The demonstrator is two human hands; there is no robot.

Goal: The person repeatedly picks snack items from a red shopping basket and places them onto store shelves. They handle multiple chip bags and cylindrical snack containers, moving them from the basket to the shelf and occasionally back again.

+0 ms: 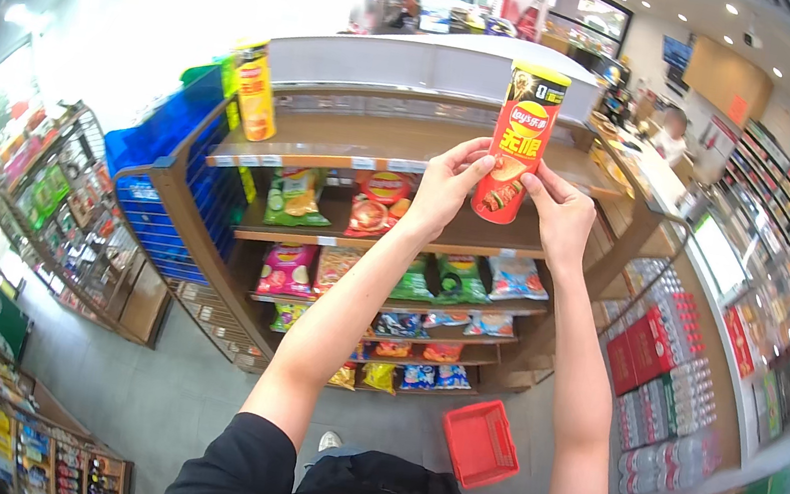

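Note:
Both my hands hold up a red Lay's chip canister (523,140) with a yellow lid, its printed front towards me. My left hand (449,183) grips its left side, and my right hand (558,205) its right side, thumbs on the front. Behind the canister is the top board of a brown snack shelf (350,136). At that board's left end stands a yellow-orange Lay's canister (258,91), upright and apart from my hands. Below, a red chip bag (375,202) and a green chip bag (296,197) stand on the second board.
A red plastic basket (481,445) sits on the grey floor by my feet. Bottled drinks in packs (668,407) are stacked along the counter at right. A person (670,138) is behind the counter. A blue bin or rack (166,154) adjoins the shelf's left end.

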